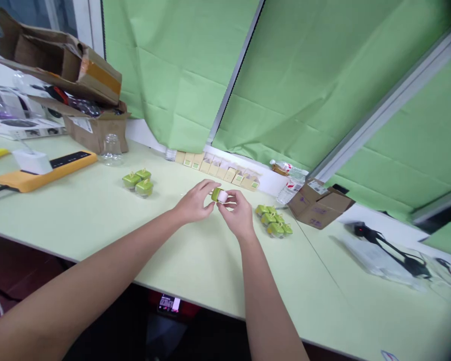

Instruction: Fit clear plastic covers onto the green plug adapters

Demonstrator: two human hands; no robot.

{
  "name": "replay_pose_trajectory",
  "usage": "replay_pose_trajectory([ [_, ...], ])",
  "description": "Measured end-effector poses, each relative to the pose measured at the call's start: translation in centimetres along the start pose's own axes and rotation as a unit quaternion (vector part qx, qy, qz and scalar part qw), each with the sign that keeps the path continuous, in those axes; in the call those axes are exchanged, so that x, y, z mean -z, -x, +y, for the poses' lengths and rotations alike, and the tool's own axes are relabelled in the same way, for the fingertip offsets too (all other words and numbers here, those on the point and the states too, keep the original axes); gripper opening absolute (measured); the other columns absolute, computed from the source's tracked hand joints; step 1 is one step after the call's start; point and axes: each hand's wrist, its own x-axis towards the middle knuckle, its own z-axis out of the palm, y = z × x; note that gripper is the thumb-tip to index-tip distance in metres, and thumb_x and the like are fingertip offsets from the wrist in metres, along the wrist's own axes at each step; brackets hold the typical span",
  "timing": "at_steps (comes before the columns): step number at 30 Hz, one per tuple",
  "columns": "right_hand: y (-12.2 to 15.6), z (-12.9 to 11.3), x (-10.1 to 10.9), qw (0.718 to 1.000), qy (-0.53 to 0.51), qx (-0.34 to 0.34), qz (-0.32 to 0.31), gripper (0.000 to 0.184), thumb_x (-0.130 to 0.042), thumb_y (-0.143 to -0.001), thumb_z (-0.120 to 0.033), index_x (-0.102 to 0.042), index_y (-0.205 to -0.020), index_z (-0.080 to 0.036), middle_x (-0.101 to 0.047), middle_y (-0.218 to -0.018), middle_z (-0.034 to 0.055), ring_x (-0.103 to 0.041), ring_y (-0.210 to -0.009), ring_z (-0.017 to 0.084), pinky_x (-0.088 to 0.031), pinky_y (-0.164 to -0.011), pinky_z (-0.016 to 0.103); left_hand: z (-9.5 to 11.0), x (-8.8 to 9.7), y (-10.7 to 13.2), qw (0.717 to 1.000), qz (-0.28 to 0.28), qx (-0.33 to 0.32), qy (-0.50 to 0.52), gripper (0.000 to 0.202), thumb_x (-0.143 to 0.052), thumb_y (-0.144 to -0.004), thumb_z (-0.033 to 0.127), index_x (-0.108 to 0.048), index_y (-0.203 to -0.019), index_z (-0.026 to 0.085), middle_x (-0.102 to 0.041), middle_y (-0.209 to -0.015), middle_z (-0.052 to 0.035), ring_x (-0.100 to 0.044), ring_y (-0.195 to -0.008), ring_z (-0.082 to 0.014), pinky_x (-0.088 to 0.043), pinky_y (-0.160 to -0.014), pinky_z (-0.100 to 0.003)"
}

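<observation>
Between both hands, above the middle of the table, is a small green-lidded container [219, 195] with a pale pinkish-white body. It is tipped on its side, lid toward the left. My left hand [196, 201] has its thumb and fingers closed around the green lid end. My right hand [239, 213] grips the pale end with thumb and fingertips. On the left stand three similar green-lidded containers [143, 187] with clear lower parts. To the right of my right hand is a cluster of several more green-lidded containers [275, 229].
A row of small cardboard boxes [218, 169] lines the back edge. Left are an orange power strip [47, 172], a clear jar [111, 149] and open cartons [97, 131]. Plastic bottles [290, 186], a cardboard box [319, 203] and black cables [394, 250] lie right. A phone [169, 304] glows below the front edge.
</observation>
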Motion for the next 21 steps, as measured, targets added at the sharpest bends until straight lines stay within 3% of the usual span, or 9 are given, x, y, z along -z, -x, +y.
replay_pose_trajectory([
  [3,0.0,-0.2,-0.1,1.0,0.005,-0.01,0.021,0.029,-0.066,-0.076,-0.029,-0.057,-0.103,-0.024,-0.069,-0.099,0.005,-0.067,-0.081,0.019,-0.058,-0.071,0.034,-0.6,0.0,-0.3,0.987,0.055,0.109,0.101,0.053,-0.062,-0.078,0.019,-0.05,-0.13,0.021,-0.057,-0.124,-0.01,-0.056,-0.099,-0.0199,-0.049,-0.086,-0.035],
  [6,0.2,-0.4,-0.6,1.0,0.02,-0.001,0.016,0.029,-0.066,-0.076,-0.03,-0.057,-0.102,-0.023,-0.068,-0.098,0.0053,-0.067,-0.081,0.02,-0.058,-0.07,0.035,-1.1,-0.5,-0.7,0.916,0.035,0.256,0.306,0.04,-0.06,-0.085,0.041,-0.059,-0.118,0.018,-0.062,-0.113,-0.01,-0.06,-0.097,-0.0199,-0.051,-0.078,-0.032],
  [8,0.3,-0.6,-1.0,0.999,0.033,0.013,-0.002,0.028,-0.067,-0.076,-0.031,-0.058,-0.102,-0.023,-0.067,-0.098,0.0048,-0.066,-0.081,0.019,-0.058,-0.07,0.035,-1.0,-0.9,-0.8,0.868,0.006,0.285,0.407,0.043,-0.062,-0.083,0.051,-0.066,-0.104,0.014,-0.065,-0.104,-0.0101,-0.061,-0.095,-0.0203,-0.052,-0.079,-0.033],
  [10,0.4,-0.8,-1.2,0.999,0.046,0.023,-0.015,0.029,-0.067,-0.077,-0.032,-0.058,-0.103,-0.023,-0.067,-0.099,0.0046,-0.065,-0.08,0.019,-0.057,-0.07,0.035,-0.6,-1.1,-0.9,0.843,0.014,0.294,0.45,0.047,-0.067,-0.078,0.055,-0.069,-0.092,0.011,-0.066,-0.094,-0.0097,-0.062,-0.09,-0.0196,-0.052,-0.082,-0.034],
  [14,0.5,-0.7,-1.5,0.997,0.058,0.045,-0.01,0.031,-0.066,-0.078,-0.029,-0.057,-0.107,-0.024,-0.064,-0.103,0.0051,-0.063,-0.083,0.019,-0.056,-0.071,0.034,0.1,-1.0,-0.8,0.824,0.029,0.306,0.475,0.046,-0.072,-0.075,0.053,-0.071,-0.089,0.009,-0.066,-0.09,-0.0094,-0.062,-0.089,-0.0188,-0.052,-0.082,-0.034],
  [21,0.5,-0.9,-1.8,0.996,0.067,0.064,0.008,0.034,-0.068,-0.074,-0.026,-0.057,-0.106,-0.023,-0.061,-0.103,0.0066,-0.06,-0.092,0.021,-0.055,-0.073,0.035,0.1,-1.2,-0.7,0.821,0.042,0.341,0.456,0.051,-0.07,-0.074,0.059,-0.07,-0.086,0.01,-0.064,-0.081,-0.0072,-0.061,-0.075,-0.0154,-0.054,-0.073,-0.032],
])
